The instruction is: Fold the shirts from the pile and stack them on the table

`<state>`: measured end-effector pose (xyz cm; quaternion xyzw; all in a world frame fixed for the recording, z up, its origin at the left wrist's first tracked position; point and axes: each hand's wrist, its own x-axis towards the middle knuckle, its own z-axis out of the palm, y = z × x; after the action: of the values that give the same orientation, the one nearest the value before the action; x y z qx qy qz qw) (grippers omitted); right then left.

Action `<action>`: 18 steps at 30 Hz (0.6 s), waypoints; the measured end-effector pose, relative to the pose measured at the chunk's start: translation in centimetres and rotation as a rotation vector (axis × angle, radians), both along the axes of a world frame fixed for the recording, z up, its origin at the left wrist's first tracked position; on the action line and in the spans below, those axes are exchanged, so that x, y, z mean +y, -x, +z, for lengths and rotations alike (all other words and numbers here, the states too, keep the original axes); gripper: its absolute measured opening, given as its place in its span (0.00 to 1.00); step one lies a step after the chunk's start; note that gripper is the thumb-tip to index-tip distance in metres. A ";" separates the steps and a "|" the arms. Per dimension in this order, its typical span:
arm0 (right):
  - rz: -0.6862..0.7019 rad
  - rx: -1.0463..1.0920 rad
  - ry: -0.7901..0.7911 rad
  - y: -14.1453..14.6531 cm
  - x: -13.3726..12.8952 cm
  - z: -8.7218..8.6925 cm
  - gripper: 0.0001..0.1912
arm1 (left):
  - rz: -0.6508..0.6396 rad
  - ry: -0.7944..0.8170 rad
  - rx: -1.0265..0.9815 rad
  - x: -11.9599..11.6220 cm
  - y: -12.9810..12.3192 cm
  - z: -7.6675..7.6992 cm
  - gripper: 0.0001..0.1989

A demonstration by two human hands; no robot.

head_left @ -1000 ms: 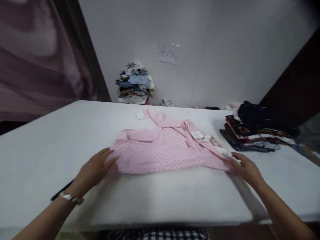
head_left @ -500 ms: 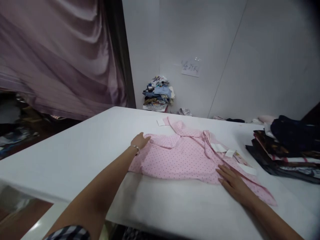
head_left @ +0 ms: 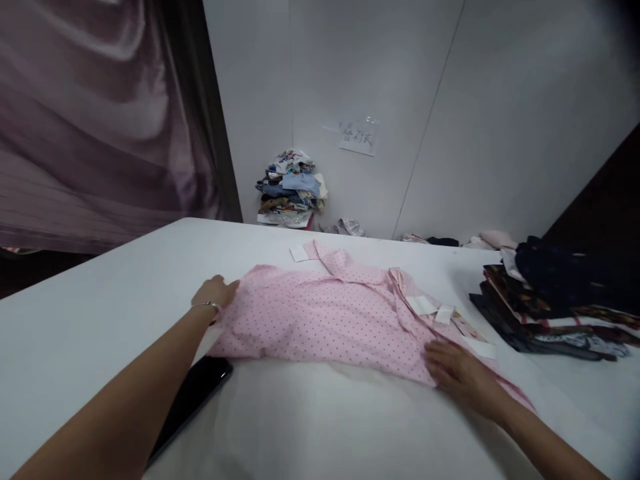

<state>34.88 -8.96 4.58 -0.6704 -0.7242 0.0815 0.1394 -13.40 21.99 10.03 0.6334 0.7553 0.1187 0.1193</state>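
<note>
A pink shirt (head_left: 320, 313) with small dark dots lies spread on the white table, its collar toward the far side. White paper or card pieces (head_left: 421, 305) rest at its right part, and another white tag (head_left: 300, 253) is by the collar. My left hand (head_left: 216, 295), with a bracelet at the wrist, is closed on the shirt's left edge. On the shirt's lower right part lies my right hand (head_left: 455, 370), fingers stretched over the fabric and slightly bent. A black phone (head_left: 193, 397) lies near my left forearm, partly hidden by it.
Folded dark clothes (head_left: 555, 307) are stacked on the right of the white table (head_left: 125, 287). Beyond its far edge stands a pile of clothes (head_left: 293, 190) against the wall. A handwritten sign (head_left: 358, 138) hangs there. A mauve curtain (head_left: 100, 133) covers the left.
My left hand has moved left with the shirt's edge, and the folded-over left part now lies spread out. The phone has come into sight. My right hand stays on the shirt, fingers more bent.
</note>
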 end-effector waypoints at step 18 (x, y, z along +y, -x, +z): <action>0.001 0.150 -0.153 1.0 -2.1 -1.3 0.20 | -1.169 -0.307 0.202 -11.9 -3.8 -6.1 0.27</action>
<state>33.85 -11.06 3.25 -0.6493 -0.7162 0.0759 0.2441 -9.64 10.07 3.94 0.9610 0.2648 0.0804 -0.0001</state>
